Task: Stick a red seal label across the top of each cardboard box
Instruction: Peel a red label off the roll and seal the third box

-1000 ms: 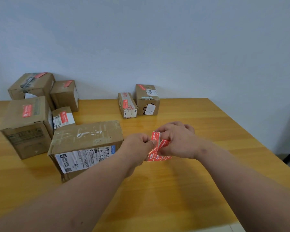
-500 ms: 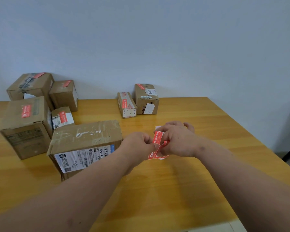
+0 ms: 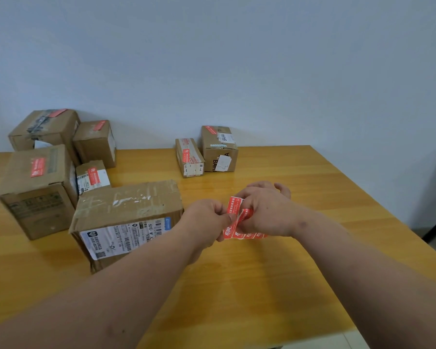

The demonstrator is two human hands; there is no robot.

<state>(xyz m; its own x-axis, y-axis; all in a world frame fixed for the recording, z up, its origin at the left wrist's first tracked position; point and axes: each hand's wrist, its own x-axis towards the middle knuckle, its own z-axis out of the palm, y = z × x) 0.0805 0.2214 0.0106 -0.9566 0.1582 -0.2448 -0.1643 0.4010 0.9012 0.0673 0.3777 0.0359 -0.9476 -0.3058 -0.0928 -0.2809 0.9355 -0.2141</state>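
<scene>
While the right hand [image 3: 267,212] curls round a strip of red seal labels [image 3: 239,222] at frame centre-right, the left hand [image 3: 207,217] pinches one label's edge w/ thumb & fingers. Nearest cardboard box [image 3: 126,217], just left of the hands on the wooden table [image 3: 262,285], has no red label on top; six boxes toward upper left & centre carry one.
</scene>
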